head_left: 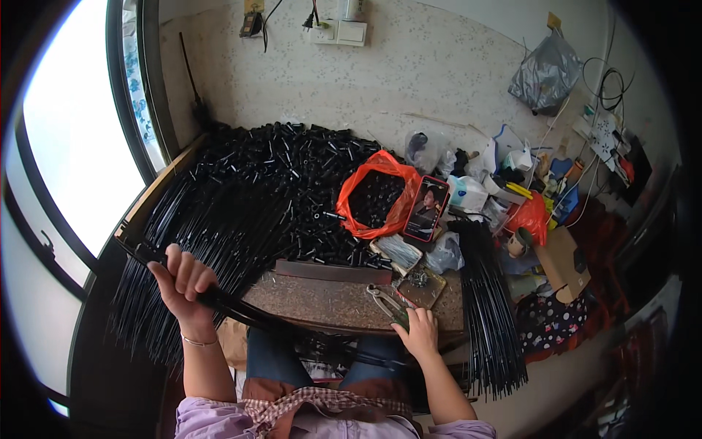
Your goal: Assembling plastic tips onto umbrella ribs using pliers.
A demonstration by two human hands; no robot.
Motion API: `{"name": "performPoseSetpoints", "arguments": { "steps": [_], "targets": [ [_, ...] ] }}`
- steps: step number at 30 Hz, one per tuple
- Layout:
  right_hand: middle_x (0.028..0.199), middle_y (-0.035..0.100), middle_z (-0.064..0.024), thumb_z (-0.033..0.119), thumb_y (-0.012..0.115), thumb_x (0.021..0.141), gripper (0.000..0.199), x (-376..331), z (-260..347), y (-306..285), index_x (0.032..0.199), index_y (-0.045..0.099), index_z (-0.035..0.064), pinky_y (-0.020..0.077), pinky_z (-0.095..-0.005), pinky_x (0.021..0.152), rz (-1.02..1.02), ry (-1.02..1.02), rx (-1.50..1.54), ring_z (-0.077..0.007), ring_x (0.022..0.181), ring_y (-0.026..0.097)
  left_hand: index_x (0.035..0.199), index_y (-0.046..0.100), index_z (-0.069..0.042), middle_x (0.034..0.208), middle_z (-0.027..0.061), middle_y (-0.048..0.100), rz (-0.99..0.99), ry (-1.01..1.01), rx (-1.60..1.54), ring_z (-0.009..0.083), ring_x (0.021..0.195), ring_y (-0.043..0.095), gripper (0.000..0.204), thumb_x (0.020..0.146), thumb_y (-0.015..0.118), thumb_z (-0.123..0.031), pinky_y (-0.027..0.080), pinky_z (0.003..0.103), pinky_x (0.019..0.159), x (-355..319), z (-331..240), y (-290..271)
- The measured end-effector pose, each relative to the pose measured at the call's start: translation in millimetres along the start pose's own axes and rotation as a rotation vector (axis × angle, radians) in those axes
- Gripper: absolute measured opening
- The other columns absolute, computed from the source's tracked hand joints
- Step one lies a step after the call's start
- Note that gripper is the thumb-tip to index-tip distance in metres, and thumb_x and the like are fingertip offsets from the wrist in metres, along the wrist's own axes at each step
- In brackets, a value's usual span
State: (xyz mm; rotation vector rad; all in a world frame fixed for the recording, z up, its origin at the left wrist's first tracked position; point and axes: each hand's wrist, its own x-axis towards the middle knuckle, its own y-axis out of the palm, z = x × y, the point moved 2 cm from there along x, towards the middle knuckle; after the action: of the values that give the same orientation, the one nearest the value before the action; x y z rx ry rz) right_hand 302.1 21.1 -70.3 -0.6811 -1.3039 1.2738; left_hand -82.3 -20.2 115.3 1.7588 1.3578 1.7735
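My left hand [183, 284] is closed around a bundle of thin black rods [241, 311] that runs from upper left down across my lap. My right hand [417, 331] grips the handles of metal pliers [384, 300], which lie on the stone-topped work surface [322, 300]. A big spread of long black rods [197, 234] lies to the left. Behind it is a heap of small black tube pieces [292, 168].
An orange plastic bag [376, 194] full of black pieces sits mid-table beside a propped phone [426, 208]. Another bundle of black rods [490, 307] hangs off the right edge. Cluttered bags, bottles and a cardboard box [563, 260] fill the right. A window [80, 146] is at left.
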Motion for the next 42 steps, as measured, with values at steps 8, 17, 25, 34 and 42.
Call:
{"name": "performPoseSetpoints", "arguments": {
  "steps": [8, 17, 25, 34, 42],
  "targets": [
    [0.099, 0.054, -0.0079, 0.057, 0.063, 0.067, 0.09, 18.7, 39.4, -109.0, 0.132, 0.028, 0.0057, 0.0451, -0.0371, 0.085, -0.362, -0.036, 1.972, -0.0217, 0.095, 0.053, 0.076, 0.051, -0.009, 0.071, 0.0033, 0.053, -0.581, -0.144, -0.15, 0.0209, 0.081, 0.055, 0.024, 0.082, 0.06, -0.03, 0.043, 0.041, 0.086, -90.9, 76.9, -54.3],
    [0.066, 0.04, -0.0013, 0.048, 0.038, 0.09, 0.042, 11.8, 95.6, -152.4, 0.084, 0.043, 0.0068, 0.0292, -0.02, 0.046, -0.923, 0.098, 1.603, -0.0072, 0.054, 0.035, 0.107, 0.055, -0.002, 0.109, 0.0162, 0.056, -1.06, -1.655, -0.059, 0.029, 0.107, 0.048, 0.064, 0.072, 0.054, -0.056, 0.036, 0.041, 0.093, -272.2, 179.8, -186.8],
    [0.087, 0.054, -0.0053, 0.012, 0.065, 0.079, 0.02, 15.8, 118.7, -107.8, 0.09, 0.054, -0.0007, 0.0479, -0.0279, 0.069, 0.07, 0.074, 1.887, -0.0142, 0.075, 0.056, 0.088, 0.065, -0.005, 0.064, 0.0088, 0.062, 0.372, -1.125, 1.637, 0.0199, 0.061, 0.061, 0.042, 0.081, 0.055, -0.046, 0.048, 0.03, 0.06, -135.5, 154.2, -99.8],
    [0.086, 0.062, -0.0098, -0.001, 0.062, 0.08, 0.013, 30.6, 130.1, -104.8, 0.09, 0.057, -0.0065, 0.0471, -0.0192, 0.068, -0.177, 0.03, 1.425, -0.0091, 0.075, 0.059, 0.076, 0.061, 0.001, 0.068, 0.0078, 0.06, 0.284, -0.318, 1.425, 0.0167, 0.061, 0.061, 0.018, 0.07, 0.073, -0.012, 0.045, 0.024, 0.052, -40.8, 127.6, 20.1],
    [0.082, 0.062, -0.0141, 0.009, 0.061, 0.082, 0.017, 41.1, 90.5, -82.8, 0.09, 0.056, -0.0053, 0.0499, -0.0295, 0.07, 0.019, -0.044, 1.857, -0.0201, 0.074, 0.062, 0.074, 0.062, 0.002, 0.07, 0.0073, 0.062, 0.476, -0.884, 0.574, 0.0152, 0.066, 0.06, 0.022, 0.075, 0.07, -0.018, 0.046, 0.025, 0.062, -2.1, 171.9, -35.5]
  ]
}}
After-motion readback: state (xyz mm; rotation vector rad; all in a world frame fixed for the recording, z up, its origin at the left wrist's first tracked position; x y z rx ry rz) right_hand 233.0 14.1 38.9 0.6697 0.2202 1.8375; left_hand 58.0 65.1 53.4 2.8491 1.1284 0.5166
